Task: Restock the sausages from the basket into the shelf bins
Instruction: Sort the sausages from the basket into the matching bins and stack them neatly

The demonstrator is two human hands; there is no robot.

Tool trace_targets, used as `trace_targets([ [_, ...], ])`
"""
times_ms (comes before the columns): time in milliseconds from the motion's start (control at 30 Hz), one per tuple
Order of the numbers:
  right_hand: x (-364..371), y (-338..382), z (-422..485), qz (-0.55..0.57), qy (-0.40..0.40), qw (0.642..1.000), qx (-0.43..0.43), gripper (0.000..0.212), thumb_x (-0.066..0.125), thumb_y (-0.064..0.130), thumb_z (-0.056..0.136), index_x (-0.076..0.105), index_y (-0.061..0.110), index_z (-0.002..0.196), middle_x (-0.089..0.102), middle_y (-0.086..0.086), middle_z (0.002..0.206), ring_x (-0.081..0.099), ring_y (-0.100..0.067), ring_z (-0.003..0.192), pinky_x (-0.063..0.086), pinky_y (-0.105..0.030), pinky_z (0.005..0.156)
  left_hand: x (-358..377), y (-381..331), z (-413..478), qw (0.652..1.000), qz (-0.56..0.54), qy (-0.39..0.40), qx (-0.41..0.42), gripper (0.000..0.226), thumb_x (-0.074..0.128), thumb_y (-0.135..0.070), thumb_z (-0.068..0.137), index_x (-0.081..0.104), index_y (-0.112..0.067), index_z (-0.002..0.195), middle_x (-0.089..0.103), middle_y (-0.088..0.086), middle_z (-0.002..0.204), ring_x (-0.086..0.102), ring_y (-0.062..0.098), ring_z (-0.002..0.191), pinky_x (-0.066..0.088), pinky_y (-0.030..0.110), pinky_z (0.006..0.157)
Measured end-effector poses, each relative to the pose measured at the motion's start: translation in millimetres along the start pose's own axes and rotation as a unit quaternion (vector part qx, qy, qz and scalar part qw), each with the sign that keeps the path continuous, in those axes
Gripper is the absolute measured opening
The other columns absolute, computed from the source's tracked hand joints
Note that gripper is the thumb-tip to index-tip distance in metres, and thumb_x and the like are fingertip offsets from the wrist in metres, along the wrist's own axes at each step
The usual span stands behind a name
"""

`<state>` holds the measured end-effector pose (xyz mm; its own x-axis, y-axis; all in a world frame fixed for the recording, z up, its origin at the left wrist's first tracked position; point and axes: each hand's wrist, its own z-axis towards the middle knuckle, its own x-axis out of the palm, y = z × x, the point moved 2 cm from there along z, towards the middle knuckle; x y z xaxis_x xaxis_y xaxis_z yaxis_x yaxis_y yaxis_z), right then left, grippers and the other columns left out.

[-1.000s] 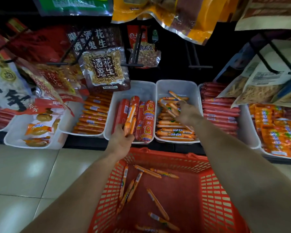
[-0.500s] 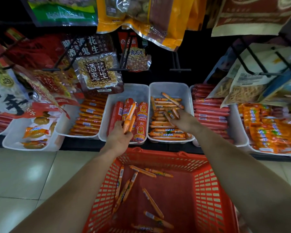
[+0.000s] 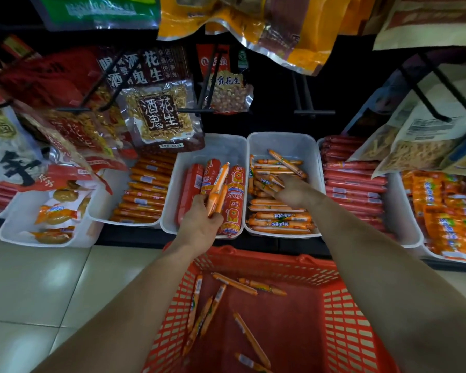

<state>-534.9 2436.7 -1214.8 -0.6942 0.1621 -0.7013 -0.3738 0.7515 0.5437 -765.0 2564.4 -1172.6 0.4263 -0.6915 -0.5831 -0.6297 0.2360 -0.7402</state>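
Observation:
A red plastic basket (image 3: 342,319) stands on the floor below the shelf, with several thin orange sausages (image 3: 250,335) loose on its bottom. My left hand (image 3: 199,224) grips a small bunch of thin orange sausages (image 3: 218,184) upright over the front of the white bin of fat red sausages (image 3: 215,146). My right hand (image 3: 293,192) reaches into the neighbouring white bin (image 3: 283,142), which holds stacked thin orange sausages (image 3: 277,219). Its fingers pinch a couple of sausages (image 3: 267,185) that lie slanted on top of the stack.
More white bins line the shelf: orange sausages (image 3: 143,195) to the left, long red ones (image 3: 353,181) to the right, orange packs (image 3: 447,211) at far right. Snack bags (image 3: 159,114) hang from hooks just above the bins. Pale tiled floor (image 3: 38,292) lies left of the basket.
My right hand has lowered its sausages onto the stack in the bin; one now lies loose at the back. My left hand holds its bunch in about the same place.

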Motion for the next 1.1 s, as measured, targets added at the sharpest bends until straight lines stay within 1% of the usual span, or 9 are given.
trace_targets([
  [100,-7.2,0.2,6.2,-0.011,0.003,1.0,-0.012,0.047,0.061,0.02,0.096,0.046,0.021,0.141,0.053,0.002,0.13,0.052,-0.019,0.117,0.043,-0.018,0.086,-0.5,2.7,3.4,1.0,-0.004,0.003,0.004,0.03,0.056,-0.02,0.098,0.042,-0.022,0.125,0.062,-0.002,0.09,0.065,0.022,0.08,0.054,0.037,0.072],
  [167,-12.9,-1.7,9.0,-0.017,-0.005,0.999,-0.028,0.064,0.059,0.0,0.09,0.041,0.025,0.147,0.049,0.001,0.14,0.051,-0.019,0.121,0.046,-0.017,0.088,-0.8,5.7,6.0,1.0,-0.004,0.008,0.009,0.031,0.057,-0.02,0.098,0.042,-0.022,0.125,0.063,0.0,0.091,0.065,0.022,0.081,0.056,0.04,0.075],
  [233,-15.5,-3.2,10.3,-0.064,0.003,0.997,-0.038,0.075,0.065,0.007,0.086,0.038,0.032,0.15,0.044,-0.005,0.15,0.048,-0.024,0.13,0.045,-0.031,0.103,-1.2,9.2,9.2,1.0,-0.005,0.011,0.012,0.033,0.058,-0.019,0.097,0.044,-0.02,0.127,0.064,-0.001,0.092,0.066,0.022,0.082,0.057,0.043,0.077],
  [333,-9.1,-13.6,7.9,-0.146,0.048,0.988,-0.012,0.088,0.07,0.045,0.082,0.021,0.042,0.155,0.026,-0.005,0.161,0.027,-0.03,0.146,0.031,-0.045,0.116,-2.2,13.2,13.1,1.0,-0.008,0.004,0.006,0.029,0.058,-0.017,0.097,0.046,-0.02,0.123,0.064,-0.001,0.089,0.065,0.018,0.076,0.056,0.04,0.071],
  [433,-4.7,-20.4,8.2,-0.163,-0.005,0.987,0.012,0.077,0.045,0.075,0.086,0.03,0.036,0.151,0.033,-0.005,0.158,0.035,-0.032,0.142,0.036,-0.052,0.111,-2.9,16.0,15.4,1.0,-0.01,-0.004,0.005,0.027,0.059,-0.017,0.097,0.047,-0.021,0.121,0.065,0.001,0.086,0.065,0.017,0.072,0.054,0.037,0.066],
  [567,-2.6,-15.3,11.6,-0.151,-0.043,0.988,-0.009,0.038,0.047,0.048,0.096,0.052,0.026,0.127,0.06,-0.007,0.131,0.056,-0.031,0.117,0.048,-0.046,0.098,-4.0,19.1,18.6,1.0,-0.004,-0.01,0.004,0.03,0.061,-0.02,0.096,0.045,-0.023,0.122,0.063,-0.001,0.086,0.064,0.02,0.075,0.053,0.038,0.069],
  [767,-13.3,-15.7,9.4,-0.155,-0.105,0.982,0.013,0.035,0.059,0.019,0.091,0.057,0.024,0.125,0.067,-0.008,0.113,0.064,-0.032,0.101,0.055,-0.043,0.085,-4.1,19.9,20.5,1.0,0.011,-0.011,0.004,0.028,0.061,-0.021,0.096,0.044,-0.026,0.118,0.064,0.001,0.085,0.065,0.02,0.072,0.052,0.036,0.063],
  [1000,1.9,-29.1,16.3,-0.18,-0.068,0.981,-0.007,0.054,0.05,0.032,0.098,0.035,0.037,0.15,0.037,-0.008,0.154,0.037,-0.035,0.138,0.038,-0.049,0.11,-2.0,18.7,23.0,1.0,0.011,-0.008,0.008,0.026,0.06,-0.02,0.095,0.052,-0.02,0.119,0.065,0.0,0.084,0.066,0.019,0.072,0.058,0.043,0.071],
  [1100,5.2,-28.3,15.8,-0.184,-0.08,0.979,-0.014,0.047,0.043,0.032,0.1,0.041,0.042,0.146,0.033,0.0,0.157,0.027,-0.033,0.143,0.028,-0.05,0.116,-0.6,17.3,22.0,1.0,0.015,-0.006,0.008,0.028,0.059,-0.019,0.096,0.05,-0.021,0.122,0.064,-0.002,0.085,0.065,0.017,0.072,0.056,0.039,0.07],
])
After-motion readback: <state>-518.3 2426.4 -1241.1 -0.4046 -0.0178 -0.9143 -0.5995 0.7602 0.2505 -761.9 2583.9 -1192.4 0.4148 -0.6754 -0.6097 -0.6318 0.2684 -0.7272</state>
